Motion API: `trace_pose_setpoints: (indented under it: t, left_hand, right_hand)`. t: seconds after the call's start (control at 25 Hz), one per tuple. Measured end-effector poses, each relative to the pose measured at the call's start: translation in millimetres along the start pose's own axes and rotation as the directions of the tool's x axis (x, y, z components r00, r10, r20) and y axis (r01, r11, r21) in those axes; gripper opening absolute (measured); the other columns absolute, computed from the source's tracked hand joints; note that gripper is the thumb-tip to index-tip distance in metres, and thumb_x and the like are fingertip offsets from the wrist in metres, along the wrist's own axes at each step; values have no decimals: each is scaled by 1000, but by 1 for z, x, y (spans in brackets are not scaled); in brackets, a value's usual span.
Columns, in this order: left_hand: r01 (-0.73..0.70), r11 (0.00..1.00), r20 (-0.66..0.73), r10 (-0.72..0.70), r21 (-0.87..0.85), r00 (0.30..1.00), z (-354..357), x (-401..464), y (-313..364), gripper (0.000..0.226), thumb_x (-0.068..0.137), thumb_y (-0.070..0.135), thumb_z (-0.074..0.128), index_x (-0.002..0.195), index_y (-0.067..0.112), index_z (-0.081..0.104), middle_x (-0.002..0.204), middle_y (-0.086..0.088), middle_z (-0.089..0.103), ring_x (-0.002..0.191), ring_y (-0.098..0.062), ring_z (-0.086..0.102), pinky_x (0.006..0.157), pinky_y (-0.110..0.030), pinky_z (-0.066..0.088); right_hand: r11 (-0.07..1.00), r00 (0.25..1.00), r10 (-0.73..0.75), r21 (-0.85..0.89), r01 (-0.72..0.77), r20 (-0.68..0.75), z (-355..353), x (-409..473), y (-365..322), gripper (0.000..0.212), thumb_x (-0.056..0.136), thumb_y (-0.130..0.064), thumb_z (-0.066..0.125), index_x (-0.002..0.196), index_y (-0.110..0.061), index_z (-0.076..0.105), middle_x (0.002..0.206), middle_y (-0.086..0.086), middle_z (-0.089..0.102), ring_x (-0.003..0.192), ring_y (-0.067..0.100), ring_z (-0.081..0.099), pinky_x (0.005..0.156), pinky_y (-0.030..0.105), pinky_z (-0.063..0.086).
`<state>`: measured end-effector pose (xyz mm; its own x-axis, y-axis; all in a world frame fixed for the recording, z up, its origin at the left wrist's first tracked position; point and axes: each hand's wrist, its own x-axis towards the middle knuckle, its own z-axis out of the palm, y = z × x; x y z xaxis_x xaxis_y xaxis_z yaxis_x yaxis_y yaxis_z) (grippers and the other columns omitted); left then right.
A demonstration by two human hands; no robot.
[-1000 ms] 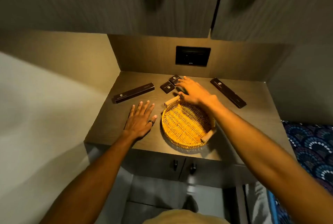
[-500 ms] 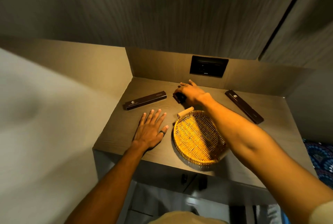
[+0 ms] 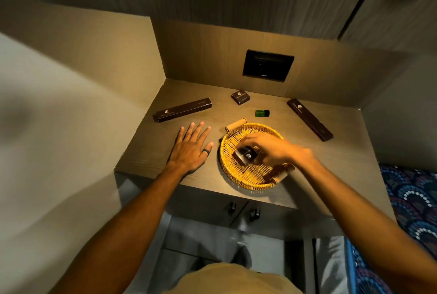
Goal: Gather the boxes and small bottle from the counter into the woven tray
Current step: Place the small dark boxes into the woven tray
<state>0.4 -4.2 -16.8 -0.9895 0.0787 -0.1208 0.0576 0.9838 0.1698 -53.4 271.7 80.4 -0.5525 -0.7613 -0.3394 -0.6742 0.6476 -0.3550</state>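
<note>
We see a dim scene under warm yellowish light that falls from above onto the middle of the frame, brightest on the woven tray (image 3: 250,171) and the tabletop (image 3: 151,152) around it. The corners of the frame sink into dark grey. The right hand (image 3: 272,149) at centre is smeared by motion blur, as is the small box (image 3: 244,156) in its fingers. The left hand (image 3: 190,149) stays sharp. Straight edges bow outward toward the frame borders, and the lower left wall looks soft and featureless.
</note>
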Motion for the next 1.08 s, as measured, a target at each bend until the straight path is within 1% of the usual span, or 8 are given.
trace_pose_setpoints:
  t: [0.36,0.48,0.56,0.64,0.72,0.84,0.96,1.08]
  left_hand:
    - [1,1000,4,-1,4,1000,-1,0,0,66,108,56,21,166,30,4,175,-2,-2,161,-25,-7,130,-52,-5]
    - [-3,1000,-5,3,3,1000,0,0,-1,66,108,57,21,166,30,5,175,-2,0,161,-26,-5,129,-52,-5]
    - [-4,1000,-6,4,3,1000,2,-1,-1,66,108,57,21,166,30,4,175,-2,0,161,-26,-5,129,-52,-5]
    - [-5,1000,-14,5,5,1000,3,0,-1,66,108,57,21,165,31,4,175,-2,0,161,-25,-5,129,-51,-5]
    - [-9,1000,-18,9,6,1000,3,1,-2,66,107,58,21,165,31,5,175,-1,1,161,-25,-5,130,-51,-5]
    - [-18,1000,-22,19,19,1000,2,3,-3,66,107,59,19,165,31,4,175,-1,1,161,-24,-5,130,-51,-5]
    - [-19,1000,-22,20,23,1000,4,4,-4,66,106,59,18,165,32,3,175,0,-1,161,-23,-5,130,-50,-6]
    - [-21,1000,-32,22,16,999,6,6,-7,67,105,60,16,165,34,2,175,1,-2,161,-22,-7,130,-50,-6]
  right_hand:
    - [1000,1000,-3,-31,3,-15,32,4,-14,76,80,-12,79,147,-29,48,147,-5,52,138,16,46,114,36,44]
    - [999,1000,-7,-51,7,-14,34,3,-15,80,81,-13,78,151,-28,43,151,-3,48,141,17,42,117,38,40]
    - [1000,1000,-3,10,3,-15,31,0,-10,84,81,-15,78,153,-31,38,157,-4,42,146,15,36,120,38,34]
    - [991,994,-8,130,21,-106,16,-1,1,80,84,-24,75,151,-37,36,159,-8,39,148,10,30,120,36,27]
    - [979,965,38,201,15,-259,-6,6,16,69,89,-33,69,150,-40,36,160,-8,38,149,6,25,121,37,22]
    - [973,899,181,203,-106,-399,-41,34,36,65,96,-33,63,155,-28,37,166,1,31,157,17,18,125,39,15]
    - [962,906,272,123,-245,-324,-65,75,44,66,98,-25,61,157,-13,34,166,13,30,157,30,20,129,44,14]
    - [943,918,329,20,-333,-222,-73,108,40,70,97,-29,64,158,-13,32,165,15,30,155,34,24,127,48,21]
